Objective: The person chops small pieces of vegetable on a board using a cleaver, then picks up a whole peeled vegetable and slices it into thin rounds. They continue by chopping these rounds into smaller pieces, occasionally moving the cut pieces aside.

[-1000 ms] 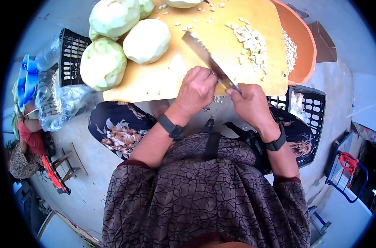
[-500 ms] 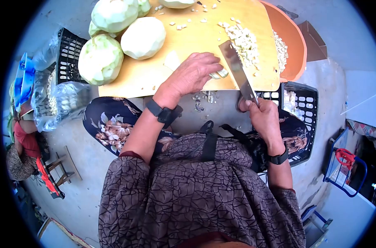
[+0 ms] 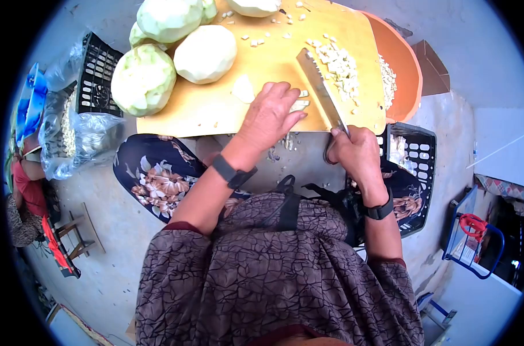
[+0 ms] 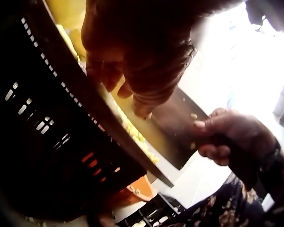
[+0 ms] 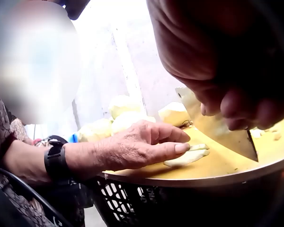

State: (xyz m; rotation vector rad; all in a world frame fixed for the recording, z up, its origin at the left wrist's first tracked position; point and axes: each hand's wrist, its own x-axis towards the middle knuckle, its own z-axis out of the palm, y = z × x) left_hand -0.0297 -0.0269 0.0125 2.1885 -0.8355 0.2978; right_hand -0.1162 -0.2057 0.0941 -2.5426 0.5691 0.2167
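Note:
My right hand [image 3: 357, 151] grips the handle of a broad-bladed kitchen knife [image 3: 323, 86]. Its blade slants over the yellow cutting board [image 3: 262, 55], left of a pile of small diced pieces [image 3: 341, 66]. The left hand [image 3: 269, 115] lies palm down near the board's front edge, fingers loosely stretched. Beside its fingertips are a few pale green-white slices [image 5: 187, 156], seen lying flat in the right wrist view. Left of that hand sits a thin white piece [image 3: 243, 89]. Large peeled pale-green round vegetables [image 3: 205, 55] are grouped at the board's left.
An orange basin [image 3: 403, 75] with diced pieces stands past the board's right edge. Black crates [image 3: 97, 78] flank the board, one at the lower right [image 3: 418, 155]. A clear plastic bag [image 3: 89, 135] lies at left. Another person [image 3: 28, 187] is at the far left.
The knife has swung from beside the left fingers to the right, towards the diced pile. The left hand has uncurled, showing the slices by its fingertips.

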